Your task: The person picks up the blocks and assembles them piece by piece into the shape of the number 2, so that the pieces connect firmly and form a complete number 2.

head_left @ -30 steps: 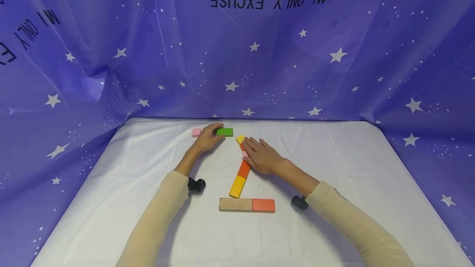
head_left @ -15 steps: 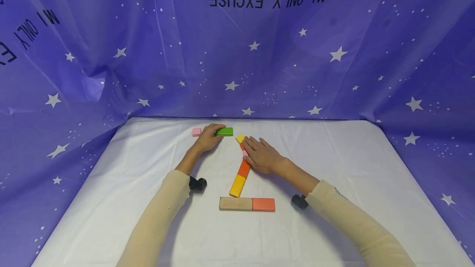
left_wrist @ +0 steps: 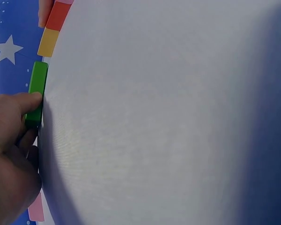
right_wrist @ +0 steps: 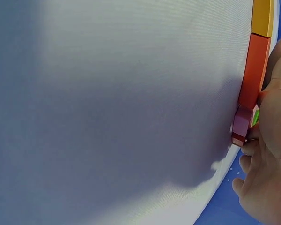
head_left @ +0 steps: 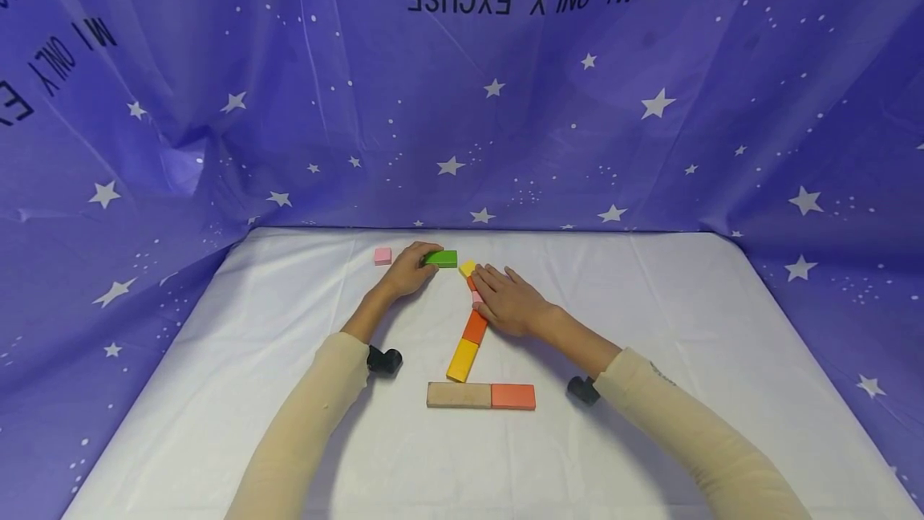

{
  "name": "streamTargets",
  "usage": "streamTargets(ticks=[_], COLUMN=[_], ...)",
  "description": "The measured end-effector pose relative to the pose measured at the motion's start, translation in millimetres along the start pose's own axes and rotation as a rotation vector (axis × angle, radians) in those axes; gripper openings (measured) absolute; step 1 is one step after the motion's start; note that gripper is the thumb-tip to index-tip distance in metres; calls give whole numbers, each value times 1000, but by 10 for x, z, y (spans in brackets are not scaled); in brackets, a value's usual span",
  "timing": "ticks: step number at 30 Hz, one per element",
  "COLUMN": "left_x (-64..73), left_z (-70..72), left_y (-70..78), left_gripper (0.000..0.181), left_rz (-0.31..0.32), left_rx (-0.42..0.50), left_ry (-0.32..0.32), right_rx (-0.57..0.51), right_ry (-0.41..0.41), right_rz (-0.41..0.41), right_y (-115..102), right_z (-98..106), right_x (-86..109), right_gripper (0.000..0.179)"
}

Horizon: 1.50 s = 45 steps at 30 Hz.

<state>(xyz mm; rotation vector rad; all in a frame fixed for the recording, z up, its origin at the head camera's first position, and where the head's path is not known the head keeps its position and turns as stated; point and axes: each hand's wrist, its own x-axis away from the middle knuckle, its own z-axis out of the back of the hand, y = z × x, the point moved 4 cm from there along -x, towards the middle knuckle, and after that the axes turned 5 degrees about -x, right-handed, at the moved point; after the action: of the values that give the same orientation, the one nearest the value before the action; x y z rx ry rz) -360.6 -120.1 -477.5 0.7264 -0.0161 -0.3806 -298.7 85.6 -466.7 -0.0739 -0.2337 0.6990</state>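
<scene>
My left hand (head_left: 407, 271) pinches the green block (head_left: 443, 259) near its left end at the back of the table, thumb on the near side and fingers on the far side. Just right of the block's free end begins a bent line of blocks: a small yellow block (head_left: 468, 268), a small red-orange one, a pink one (head_left: 476, 297), a longer orange block (head_left: 474, 327) and a yellow block (head_left: 462, 359). Against the right side of this line lies my right hand (head_left: 516, 303), fingers extended, partly covering the smaller blocks. The right wrist view shows its fingers beside the purple-pink block (right_wrist: 242, 121).
A natural wood block (head_left: 458, 395) and a coral block (head_left: 513, 396) lie end to end in front of the line. Behind my left wrist sits a small pink block (head_left: 382, 256). A purple star-printed curtain (head_left: 549, 143) rises at the back of the white-covered table (head_left: 650, 287).
The green block has slid slightly right with my left hand, closer to the small yellow block. My right hand has stayed in place.
</scene>
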Motion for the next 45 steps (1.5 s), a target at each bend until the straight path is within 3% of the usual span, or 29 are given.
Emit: streamTargets(ticks=[13,28,45], left_x=[27,34,42], left_z=[-10,-37,4], left_y=[44,7,66], left_gripper=[38,39,44], left_rz=[-13,-19,-36], left_rx=[-45,-46,-43], left_ry=[-8,-16,-17], right_rx=[3,3,17], right_ry=[-11,-15,-11], right_rz=[-10,-7,-3], right_y=[10,-6,-3], right_z=[-6,-7,13], right_x=[-12,4,-3], right_gripper=[64,65,64])
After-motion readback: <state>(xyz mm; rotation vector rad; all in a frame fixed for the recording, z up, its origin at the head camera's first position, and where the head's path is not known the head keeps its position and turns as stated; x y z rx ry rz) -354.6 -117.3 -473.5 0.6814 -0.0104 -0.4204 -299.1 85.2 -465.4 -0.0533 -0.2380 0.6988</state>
